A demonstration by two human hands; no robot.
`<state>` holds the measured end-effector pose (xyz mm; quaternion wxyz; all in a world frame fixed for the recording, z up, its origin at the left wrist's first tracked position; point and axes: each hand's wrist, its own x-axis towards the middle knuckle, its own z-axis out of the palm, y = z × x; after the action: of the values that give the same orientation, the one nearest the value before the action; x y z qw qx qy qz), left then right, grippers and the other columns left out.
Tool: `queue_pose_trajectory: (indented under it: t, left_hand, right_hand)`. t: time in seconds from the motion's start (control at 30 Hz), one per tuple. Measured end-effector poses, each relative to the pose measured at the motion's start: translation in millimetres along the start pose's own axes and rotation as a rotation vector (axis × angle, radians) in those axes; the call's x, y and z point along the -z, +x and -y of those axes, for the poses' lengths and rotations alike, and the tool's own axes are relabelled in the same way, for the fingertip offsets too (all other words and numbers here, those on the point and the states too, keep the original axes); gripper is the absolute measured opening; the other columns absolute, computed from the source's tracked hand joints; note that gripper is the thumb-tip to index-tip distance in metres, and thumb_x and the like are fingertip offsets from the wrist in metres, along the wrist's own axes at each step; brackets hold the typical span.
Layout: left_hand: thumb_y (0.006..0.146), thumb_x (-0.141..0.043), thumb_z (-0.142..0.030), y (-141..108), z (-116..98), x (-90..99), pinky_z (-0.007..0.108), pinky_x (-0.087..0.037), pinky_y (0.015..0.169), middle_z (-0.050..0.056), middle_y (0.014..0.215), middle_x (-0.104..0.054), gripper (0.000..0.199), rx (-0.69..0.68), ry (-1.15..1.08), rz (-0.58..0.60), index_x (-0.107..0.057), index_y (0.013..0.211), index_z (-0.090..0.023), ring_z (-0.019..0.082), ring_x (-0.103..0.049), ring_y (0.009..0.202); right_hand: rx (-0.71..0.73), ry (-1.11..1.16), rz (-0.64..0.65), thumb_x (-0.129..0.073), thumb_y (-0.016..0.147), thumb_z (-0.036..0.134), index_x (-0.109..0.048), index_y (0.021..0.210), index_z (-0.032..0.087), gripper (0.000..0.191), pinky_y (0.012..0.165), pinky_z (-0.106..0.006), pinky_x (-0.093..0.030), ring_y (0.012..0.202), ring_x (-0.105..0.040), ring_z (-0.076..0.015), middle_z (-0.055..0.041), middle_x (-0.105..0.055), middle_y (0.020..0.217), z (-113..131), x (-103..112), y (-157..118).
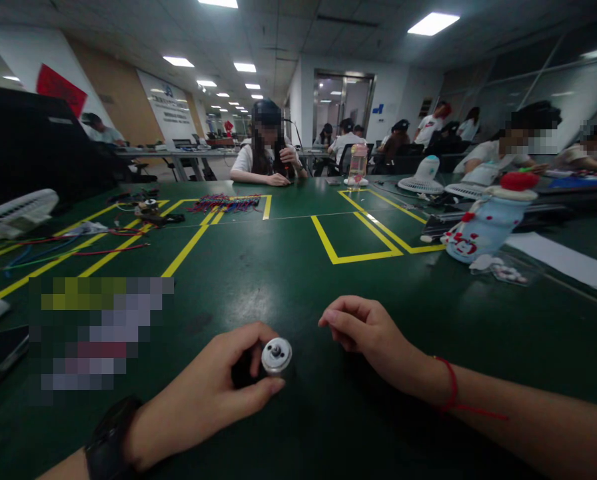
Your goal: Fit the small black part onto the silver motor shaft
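"What've you got?"

"Round metal part (276, 356), bottom ctr of frame, gripped btwn thumb and fingers of my L hand (206, 380). My R hand (371, 333), lower R of ctr, is loosely curled; nothing shows in it, but can't tell if it's fully closed."

"Risk?"

"Prob. a slip: the rim looks smooth and only one hand's on it. If my thumb eased off, it could roll across the green table (258, 267)."

"Any writing?"

"Blue bottle (493, 223), mid R, has red pics, no brand I can read. Wall sign (164, 107), upper L, has lettering, too blurred to read."
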<state>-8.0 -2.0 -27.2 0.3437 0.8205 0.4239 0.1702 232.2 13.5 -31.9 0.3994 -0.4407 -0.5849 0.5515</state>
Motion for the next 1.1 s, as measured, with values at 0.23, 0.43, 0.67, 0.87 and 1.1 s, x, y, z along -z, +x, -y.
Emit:
queue_pose_trajectory:
  t: [0.23,0.43,0.67,0.87,1.1]
  left_hand:
    - [0.085,-0.059,-0.029,-1,1,-0.7,0.029,-0.044,0.069,0.0,0.087,-0.06,0.017,-0.012,-0.004,-0.014,-0.054,0.1,-0.022,0.018,-0.055,0.078]
    - [0.086,-0.058,-0.029,0,0,-2.2,0.027,-0.042,0.064,0.0,0.084,-0.058,0.015,-0.012,0.005,-0.014,-0.054,0.098,-0.022,0.017,-0.053,0.074]
    - [0.085,-0.058,-0.027,3,-1,-5.7,0.025,-0.038,0.059,-0.002,0.078,-0.054,0.01,-0.04,0.052,-0.027,-0.052,0.089,-0.02,0.015,-0.049,0.068]
    - [0.085,-0.058,-0.028,5,-1,-5.8,0.025,-0.038,0.059,-0.002,0.077,-0.053,0.011,-0.055,0.048,-0.022,-0.052,0.091,-0.021,0.015,-0.048,0.067]
    - [0.085,-0.059,-0.029,4,0,-5.1,0.025,-0.038,0.06,-0.002,0.08,-0.056,0.015,-0.047,0.024,-0.019,-0.053,0.096,-0.021,0.015,-0.049,0.069]
  right_hand:
    - [0.024,-0.028,0.004,-0.06,0.084,0.033,-0.064,0.077,0.016,0.019,0.045,-0.021,-0.03,0.05,-0.042,-0.0078,0.0043,-0.05,0.06,-1,-1,0]
    - [0.091,-0.178,0.056,-0.058,0.086,0.03,-0.065,0.08,0.016,0.017,0.052,-0.022,-0.036,0.057,-0.047,-0.0093,0.0027,-0.054,0.065,6,-9,-1]
    - [0.316,-0.425,0.113,-0.061,0.085,0.03,-0.071,0.097,0.022,0.018,0.06,-0.024,-0.04,0.068,-0.051,-0.0107,-0.0006,-0.056,0.086,15,-29,-4]
    - [0.375,-0.458,0.076,-0.066,0.082,0.025,-0.073,0.086,0.021,0.009,0.056,-0.021,-0.037,0.066,-0.047,-0.0079,0.0014,-0.053,0.085,21,-35,-4]
    - [0.364,-0.331,0.037,-0.063,0.086,0.029,-0.071,0.091,0.02,0.013,0.061,-0.024,-0.042,0.072,-0.053,-0.0109,0.0,-0.056,0.085,20,-24,-5]
